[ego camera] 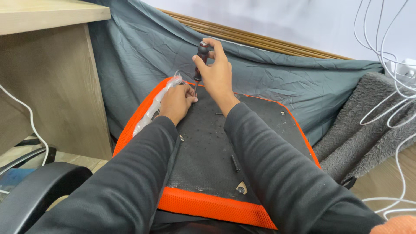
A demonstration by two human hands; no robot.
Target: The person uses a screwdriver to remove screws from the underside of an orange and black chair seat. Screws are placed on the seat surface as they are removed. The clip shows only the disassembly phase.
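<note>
An upturned chair seat, black underneath with an orange mesh edge, lies in front of me. My right hand grips the dark red handle of a screwdriver held upright, tip down at the seat's far left part. My left hand rests on the black underside beside the tip, fingers pinched at its base; what they hold is hidden. Clear plastic wrap clings to the seat's left edge.
A wooden desk side stands at the left, a black chair armrest at the lower left. Grey-green cloth drapes behind the seat, a grey fuzzy blanket and white cables at the right. A loose black screw lies on the seat.
</note>
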